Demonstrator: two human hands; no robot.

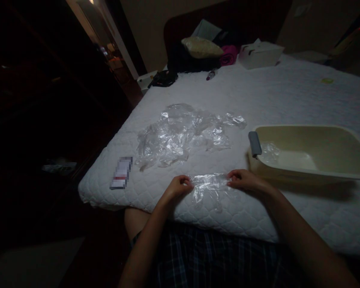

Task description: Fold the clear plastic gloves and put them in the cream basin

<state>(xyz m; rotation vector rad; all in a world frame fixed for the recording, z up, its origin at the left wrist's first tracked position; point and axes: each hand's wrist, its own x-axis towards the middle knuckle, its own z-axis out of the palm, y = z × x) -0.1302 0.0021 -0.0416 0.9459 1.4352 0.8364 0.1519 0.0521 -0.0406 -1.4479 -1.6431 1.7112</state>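
A clear plastic bag is stretched between my two hands just above the near edge of the bed. My left hand pinches its left end, and my right hand pinches the right end. The lower part of the bag hangs in loose, crinkled folds. Beyond my hands, a heap of crumpled clear plastic bags spreads over the white quilted mattress cover. To the right of my right hand stands a cream plastic tub with a grey handle; some clear plastic lies inside it.
A phone-like object, blurred out, lies left of my left hand. Farther back are a small bottle, a black bag, a white box, a pillow and a pink roll. The bed's left edge drops to a dark floor.
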